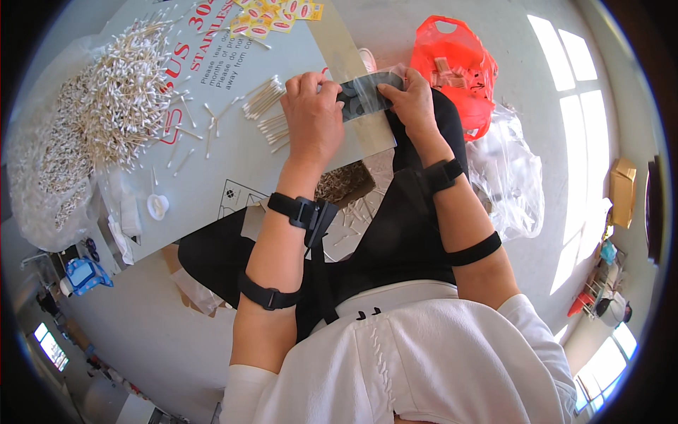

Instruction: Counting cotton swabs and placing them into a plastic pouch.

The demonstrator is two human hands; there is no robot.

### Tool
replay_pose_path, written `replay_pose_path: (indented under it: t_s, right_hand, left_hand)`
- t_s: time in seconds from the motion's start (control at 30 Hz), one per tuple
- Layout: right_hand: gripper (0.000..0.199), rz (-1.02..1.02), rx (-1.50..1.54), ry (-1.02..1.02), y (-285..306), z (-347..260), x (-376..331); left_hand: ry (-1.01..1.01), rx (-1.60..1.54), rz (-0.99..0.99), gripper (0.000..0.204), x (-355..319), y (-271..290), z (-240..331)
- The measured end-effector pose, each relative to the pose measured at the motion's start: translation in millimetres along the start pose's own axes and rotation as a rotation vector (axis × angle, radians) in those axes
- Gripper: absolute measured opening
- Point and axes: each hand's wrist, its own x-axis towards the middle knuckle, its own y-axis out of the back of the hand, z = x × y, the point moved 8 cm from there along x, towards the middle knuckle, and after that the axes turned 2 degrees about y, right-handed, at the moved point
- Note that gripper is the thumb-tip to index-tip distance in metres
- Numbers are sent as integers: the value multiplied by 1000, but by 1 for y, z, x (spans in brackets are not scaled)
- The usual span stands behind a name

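At the right edge of the table, my two hands are at opposite ends of a flat, shiny packet (361,93), dark grey with a see-through look. My right hand (415,107) pinches its right end, the thumb lying on top. My left hand (312,120) is closed at its left end with the fingers curled; what lies inside them is partly hidden. Just left of that hand lies a loose bundle of cotton swabs (263,100), partly covered by it. A large heap of cotton swabs (134,81) spills from a clear plastic bag (42,205) farther left.
Yellow and white printed slips (277,15) lie at the table's far edge. A small white cup (157,206) sits near the front left. Right of my knee stand a red plastic bag (455,53) with small packs inside and a clear plastic bag (512,177). An open box (360,182) sits below the table edge.
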Motion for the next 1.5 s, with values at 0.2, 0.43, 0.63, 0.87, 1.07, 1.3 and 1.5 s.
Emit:
replay_pose_path:
  t_s: [0.2, 0.43, 0.63, 0.87, 1.07, 1.3, 1.5]
  right_hand:
    - [40, 492, -588, 693, 35, -94, -53]
    - [34, -72, -627, 518, -18, -83, -64]
    - [20, -26, -744, 525, -27, -86, -61]
    - [15, -50, -810, 501, -31, -89, -55]
    - [16, -82, -767, 538, -33, -86, -52]
    - [14, -91, -743, 548, -37, -84, -50]
    - [13, -77, -706, 609, -40, -89, -53]
  left_hand:
    - [-138, 25, -83, 33, 34, -5, 1]
    - [-250, -29, -260, 22, 59, -25, 0]
    - [-271, -38, -312, 22, 62, -29, 1]
    - [-275, -78, -278, 24, 60, -27, -2]
    - [-295, -49, -281, 16, 64, -32, -2]
    - [-308, -29, -277, 8, 68, -32, -6]
    - [-252, -18, -238, 3, 68, -26, -9]
